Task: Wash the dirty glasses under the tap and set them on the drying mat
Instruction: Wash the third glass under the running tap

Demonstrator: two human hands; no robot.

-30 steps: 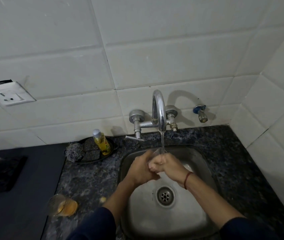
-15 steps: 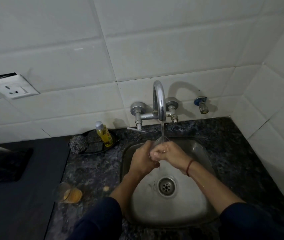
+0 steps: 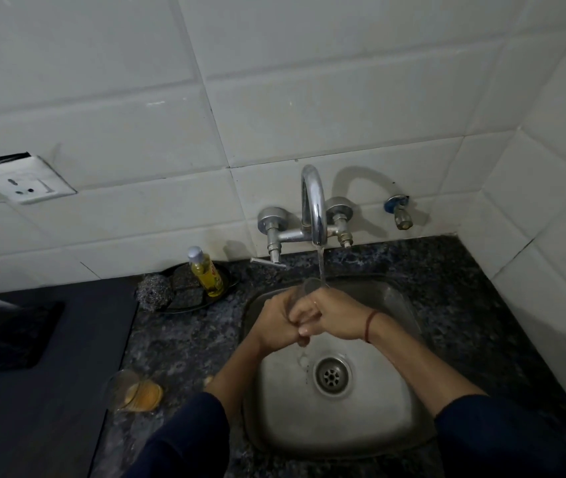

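1. Both hands are over the sink (image 3: 371, 429), the left hand (image 3: 276, 324) and the right hand (image 3: 335, 317) wrapped together round a clear glass (image 3: 311, 288). Each grip is closed on it, and only the rim shows above the fingers.

2. Water from the tap (image 3: 314, 208) runs straight down onto that rim, just above the joined grip. The person looks to be rinsing, with the glass not yet clean enough to set aside.

3. Risk one: wet glass, wet skin. If either grip loosens while the hands turn it, the glass could slide down into the steel basin below and chip or crack.

4. Risk two: the spout sits close above the grip. Lifting the glass too quickly could knock its rim against the metal.

5. Risk three: a second glass (image 3: 133, 391) with orange residue stands on the worktop (image 3: 178, 343), down and to the left of the grip, near the left sleeve. A careless swing outward could tip it.

6. The dark drying mat (image 3: 9, 336) lies far left of the grip, so a dripping carry across risks a slip.
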